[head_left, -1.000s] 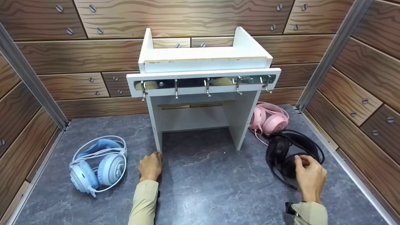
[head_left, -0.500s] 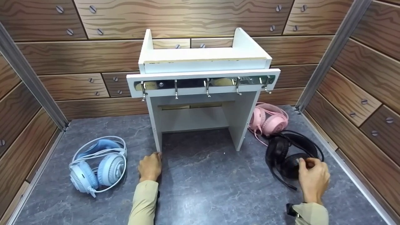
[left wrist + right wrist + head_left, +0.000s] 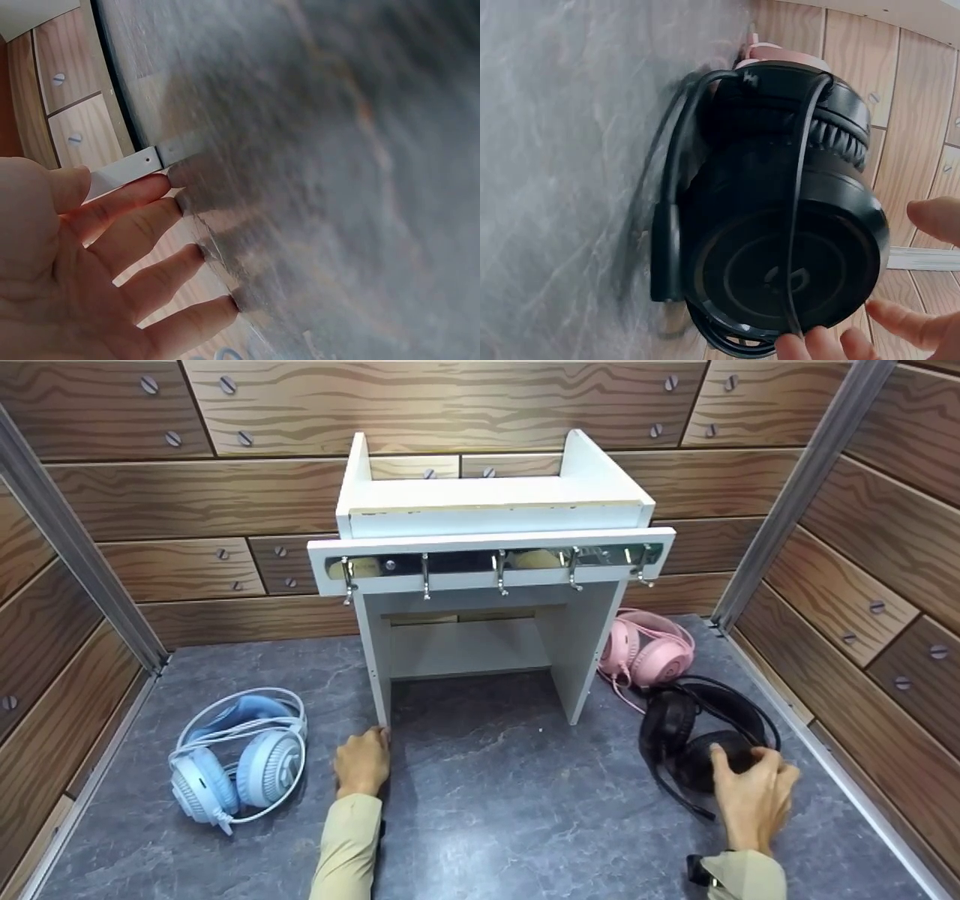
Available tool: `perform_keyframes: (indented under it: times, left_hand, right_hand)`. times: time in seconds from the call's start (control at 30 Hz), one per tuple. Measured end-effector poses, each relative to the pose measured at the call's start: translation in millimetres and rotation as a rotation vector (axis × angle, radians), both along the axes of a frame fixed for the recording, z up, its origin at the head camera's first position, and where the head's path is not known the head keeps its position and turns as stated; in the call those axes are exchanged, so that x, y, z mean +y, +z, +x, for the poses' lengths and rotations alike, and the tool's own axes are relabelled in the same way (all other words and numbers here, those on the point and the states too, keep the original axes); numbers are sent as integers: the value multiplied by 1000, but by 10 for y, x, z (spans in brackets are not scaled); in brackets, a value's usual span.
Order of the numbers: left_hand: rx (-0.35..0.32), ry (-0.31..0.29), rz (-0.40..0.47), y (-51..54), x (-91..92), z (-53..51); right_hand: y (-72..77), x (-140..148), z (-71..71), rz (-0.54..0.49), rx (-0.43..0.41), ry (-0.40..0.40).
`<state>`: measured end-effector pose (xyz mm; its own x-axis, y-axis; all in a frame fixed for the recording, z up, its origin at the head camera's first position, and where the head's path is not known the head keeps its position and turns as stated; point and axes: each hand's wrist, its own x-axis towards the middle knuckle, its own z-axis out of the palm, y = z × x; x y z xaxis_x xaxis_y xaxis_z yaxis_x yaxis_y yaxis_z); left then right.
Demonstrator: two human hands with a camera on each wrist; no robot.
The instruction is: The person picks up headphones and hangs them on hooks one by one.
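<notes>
Marbled grey tabletop (image 3: 480, 825) bears black headphones (image 3: 667, 724), right grip (image 3: 754, 802) at one earcup (image 3: 765, 244).

Grey marbled surface (image 3: 480, 817), topped by four items
A white hook stand (image 3: 465, 583) is set upright between blue headphones (image 3: 262, 769) at left and pink headphones (image 3: 660, 662) and black headphones (image 3: 667, 720) at right.

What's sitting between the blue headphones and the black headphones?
In the head view, the person's left hand, at the foot of the white shelf; from there to the black headphones, only bare grey surface.
</notes>
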<state>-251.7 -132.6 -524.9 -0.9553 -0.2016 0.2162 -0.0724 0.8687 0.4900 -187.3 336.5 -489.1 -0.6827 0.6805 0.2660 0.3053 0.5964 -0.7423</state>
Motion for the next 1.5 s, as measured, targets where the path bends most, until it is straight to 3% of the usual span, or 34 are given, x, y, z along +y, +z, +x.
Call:
perform_keyframes:
  times: [0.23, 0.83, 1.23, 1.5]
  left_hand:
    - [12, -7, -1, -10, 14, 2]
    - [35, -20, -16, -8, 10, 14]
    - [35, -21, -22, -5, 20, 17]
    - [3, -19, -17, 9, 7, 20]
  right_hand:
    - [-43, 32, 4, -40, -31, -38]
    - [-87, 66, -93, -256, -45, -27]
    - [-150, 79, -116, -287, -170, 30]
    - [-139, 90, -174, -287, -174, 56]
